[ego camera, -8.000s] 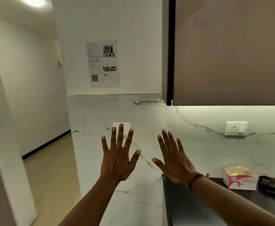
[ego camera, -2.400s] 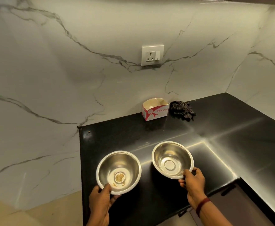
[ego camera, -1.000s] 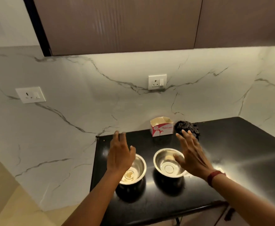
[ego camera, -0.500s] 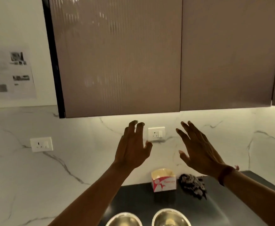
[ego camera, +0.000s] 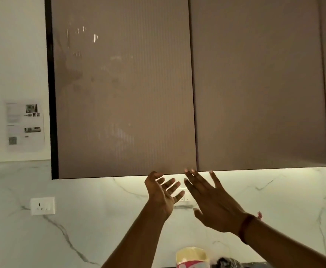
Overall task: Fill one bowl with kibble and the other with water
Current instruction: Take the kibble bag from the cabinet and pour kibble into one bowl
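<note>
both hands are hovering raised, fingers spread wide and holding nothing: the left hand [ego camera: 163, 192] palm-up just under the ribbed brown cabinet door [ego camera: 123, 89], the right hand [ego camera: 210, 202] beside it, fingertips at the seam between the doors. a white-and-red paper carton [ego camera: 192, 258] and a dark crumpled cloth [ego camera: 227, 263] are showing below; the bowls are lying out of view.

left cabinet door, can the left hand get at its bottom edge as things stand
Probably yes. The left hand hovers open just under the bottom edge of the left cabinet door, with nothing between them. The door's underside is hidden, so I cannot tell what grip it offers.
</note>
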